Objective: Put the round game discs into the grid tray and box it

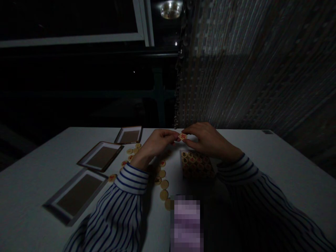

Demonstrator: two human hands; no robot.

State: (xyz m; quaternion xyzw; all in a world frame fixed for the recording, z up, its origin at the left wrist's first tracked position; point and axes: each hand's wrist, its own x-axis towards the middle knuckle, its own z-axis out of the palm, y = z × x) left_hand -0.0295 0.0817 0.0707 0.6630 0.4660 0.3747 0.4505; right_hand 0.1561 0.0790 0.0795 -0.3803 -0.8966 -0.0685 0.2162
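Observation:
Between the thumb and fingertips of my right hand is a round wooden Chinese chess piece with a red character facing up. My left hand has its fingers pinched together at the left edge of the same piece. Below my right hand stands a box holding rows of similar pieces, with red and black characters. Under and beside my left wrist, loose chess pieces lie scattered on the white table. Some show characters, others look blank. My left forearm hides part of them.
Three shallow rectangular trays or lids with brown insides lie along the left: a near one, a middle one and a far one. A string curtain hangs behind the table's far right edge. A pixelated patch covers the bottom centre.

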